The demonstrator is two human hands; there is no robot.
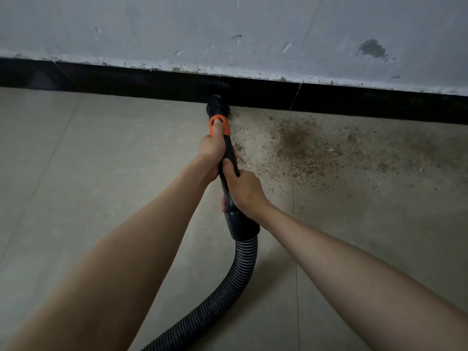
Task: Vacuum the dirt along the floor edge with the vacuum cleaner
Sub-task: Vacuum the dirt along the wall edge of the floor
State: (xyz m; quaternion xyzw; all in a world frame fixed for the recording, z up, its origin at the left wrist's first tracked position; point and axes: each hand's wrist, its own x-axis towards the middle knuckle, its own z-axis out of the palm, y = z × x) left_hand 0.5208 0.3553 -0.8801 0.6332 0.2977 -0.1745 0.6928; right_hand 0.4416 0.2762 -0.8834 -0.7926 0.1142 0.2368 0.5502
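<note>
Gripping the wand (pixel 229 158), both hands (pixel 211 150) (pixel 244 188) risked missing dirt (pixel 298 140) lying to their right.

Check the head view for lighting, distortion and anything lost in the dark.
Head view: dim, flat light; wide-angle bend curves the glossy black skirting strip; black round vacuum nozzle merges into it; brown dirt patch reads clearly; both hands sharp.
</note>
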